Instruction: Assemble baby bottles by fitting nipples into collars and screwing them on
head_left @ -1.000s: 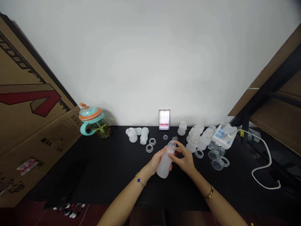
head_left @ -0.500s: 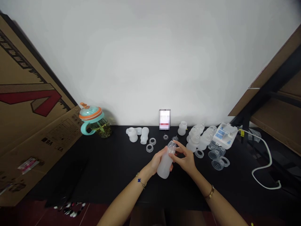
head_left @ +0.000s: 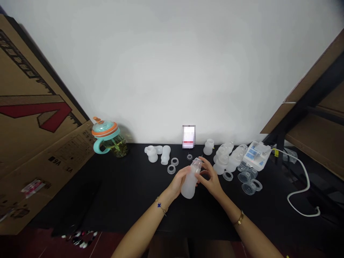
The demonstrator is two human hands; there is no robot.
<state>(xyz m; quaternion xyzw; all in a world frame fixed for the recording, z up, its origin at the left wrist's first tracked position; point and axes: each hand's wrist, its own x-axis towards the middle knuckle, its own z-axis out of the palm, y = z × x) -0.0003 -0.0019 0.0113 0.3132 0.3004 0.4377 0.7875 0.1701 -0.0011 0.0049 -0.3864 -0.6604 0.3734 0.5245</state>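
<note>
A plain white wall (head_left: 172, 71) stands behind one long black tabletop (head_left: 120, 193). Over the tabletop's middle, the left hand (head_left: 178, 181) is wrapped around one tall cloudy white plastic bottle (head_left: 189, 187), which tilts a bit. The right hand (head_left: 211, 179) grips it near its clear top. Three small white plastic pieces (head_left: 165, 154) sit to the left, near two round see-through rings (head_left: 171, 173). One teal and orange jug (head_left: 106, 138) is farther left. One white box with blue labels (head_left: 254, 154) sits on the right.
</note>
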